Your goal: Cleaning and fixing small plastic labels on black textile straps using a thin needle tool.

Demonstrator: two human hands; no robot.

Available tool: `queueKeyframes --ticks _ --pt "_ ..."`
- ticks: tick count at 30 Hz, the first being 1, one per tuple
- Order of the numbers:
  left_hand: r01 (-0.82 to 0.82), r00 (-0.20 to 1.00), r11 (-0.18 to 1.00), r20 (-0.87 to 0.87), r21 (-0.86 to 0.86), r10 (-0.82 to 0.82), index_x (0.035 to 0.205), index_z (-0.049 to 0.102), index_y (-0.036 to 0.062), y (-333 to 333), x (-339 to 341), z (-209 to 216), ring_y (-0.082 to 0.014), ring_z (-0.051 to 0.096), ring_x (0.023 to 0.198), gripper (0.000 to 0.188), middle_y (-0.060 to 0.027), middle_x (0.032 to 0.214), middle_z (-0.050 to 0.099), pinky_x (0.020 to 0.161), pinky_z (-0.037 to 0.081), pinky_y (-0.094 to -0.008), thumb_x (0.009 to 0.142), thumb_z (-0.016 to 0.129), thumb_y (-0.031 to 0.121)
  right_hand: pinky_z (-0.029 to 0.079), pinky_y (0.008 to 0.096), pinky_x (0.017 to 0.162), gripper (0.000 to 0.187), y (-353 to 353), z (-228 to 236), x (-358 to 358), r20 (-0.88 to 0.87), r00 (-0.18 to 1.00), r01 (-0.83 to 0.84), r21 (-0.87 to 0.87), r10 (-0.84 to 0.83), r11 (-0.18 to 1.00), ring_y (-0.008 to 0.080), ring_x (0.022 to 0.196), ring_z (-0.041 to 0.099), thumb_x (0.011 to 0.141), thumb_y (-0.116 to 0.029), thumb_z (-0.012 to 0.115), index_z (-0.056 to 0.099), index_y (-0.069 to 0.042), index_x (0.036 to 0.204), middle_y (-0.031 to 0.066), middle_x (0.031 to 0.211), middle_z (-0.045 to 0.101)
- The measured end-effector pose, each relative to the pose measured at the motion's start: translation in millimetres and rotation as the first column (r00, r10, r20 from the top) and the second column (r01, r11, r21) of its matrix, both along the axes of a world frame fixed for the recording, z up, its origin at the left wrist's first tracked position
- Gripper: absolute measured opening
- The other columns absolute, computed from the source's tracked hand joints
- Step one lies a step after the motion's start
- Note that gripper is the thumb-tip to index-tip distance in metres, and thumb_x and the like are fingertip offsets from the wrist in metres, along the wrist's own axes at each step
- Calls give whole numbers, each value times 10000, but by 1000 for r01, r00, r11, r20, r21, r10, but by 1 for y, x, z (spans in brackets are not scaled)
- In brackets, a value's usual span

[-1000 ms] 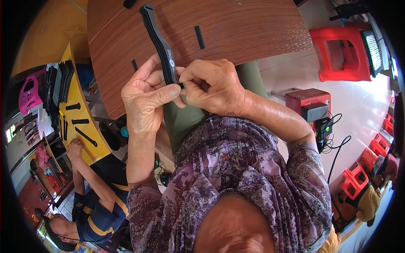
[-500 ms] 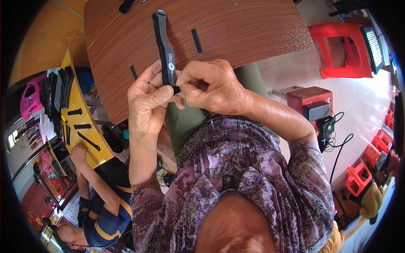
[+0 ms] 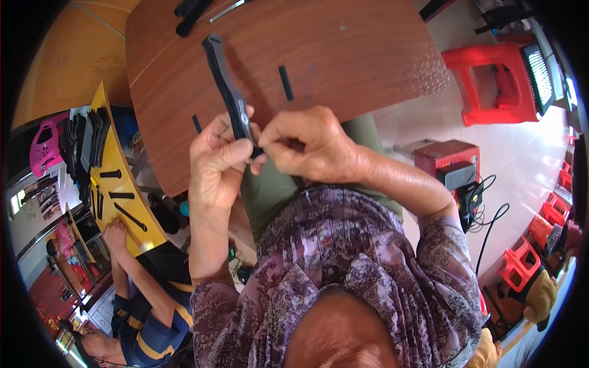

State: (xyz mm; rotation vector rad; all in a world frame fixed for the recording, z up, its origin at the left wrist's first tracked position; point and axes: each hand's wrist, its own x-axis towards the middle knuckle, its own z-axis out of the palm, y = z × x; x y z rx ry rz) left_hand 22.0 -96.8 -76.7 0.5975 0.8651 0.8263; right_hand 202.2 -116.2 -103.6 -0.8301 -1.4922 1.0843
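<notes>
In the head view, gripping a long dark bundle near its lower end, between thumb and curled fingers of the left hand. Closing thumb and forefinger of the right hand at that same lower end, seemingly pinching it, but too blurred there to be sure. Holding the bundle aslant, far end to the upper left, over a brown wooden table. Showing on the tabletop, to the right of the bundle, one short black strip, and close to the left hand another short dark strip. Showing at the table's far edge a black object beside a thin silvery rod. Off to the left, bearing several dark pieces and touched by a co-worker's hand, as seen, on a yellow board.
</notes>
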Motion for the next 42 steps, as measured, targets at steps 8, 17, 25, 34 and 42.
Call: queueKeyframes --ticks 8,17,25,34,42 --pt "-128 990 983 79 132 119 1123 499 -54 0 -10 1 -232 573 588 486 -154 837 609 483 458 -303 689 707 9 479 334 635 130 93 5 24 382 849 217 375 -364 901 249 687 596 802 -99 606 630 5 876 130 767 624" --pt "-203 921 978 349 49 173 1121 525 -18 18 -22 0 -286 618 745 370 -184 946 626 552 451 -337 788 665 58 448 380 583 102 201 -7 18 622 291 -149 780 -727 607 186 673 590 729 -53 577 647 21 723 130 664 623" --pt "-186 874 982 450 -34 181 1130 526 -7 12 -20 4 -280 608 795 302 -209 1009 611 583 443 -332 855 600 95 463 378 661 137 169 -27 33 739 462 38 535 -489 844 293 739 583 799 -127 578 621 -46 902 113 805 629" --pt "-185 894 982 409 -39 185 1114 534 9 -5 -6 10 -272 622 787 266 -216 984 622 571 448 -325 874 584 112 468 248 626 212 24 48 39 30 997 -62 -343 77 937 102 686 560 878 -73 517 633 -27 1049 41 708 603" --pt "-188 917 982 364 27 165 1111 533 17 -16 3 18 -275 628 755 274 -205 975 628 565 455 -328 860 602 103 458 225 607 260 -15 40 27 151 989 4 43 -10 999 102 686 569 860 -43 576 639 -70 1110 58 773 628"
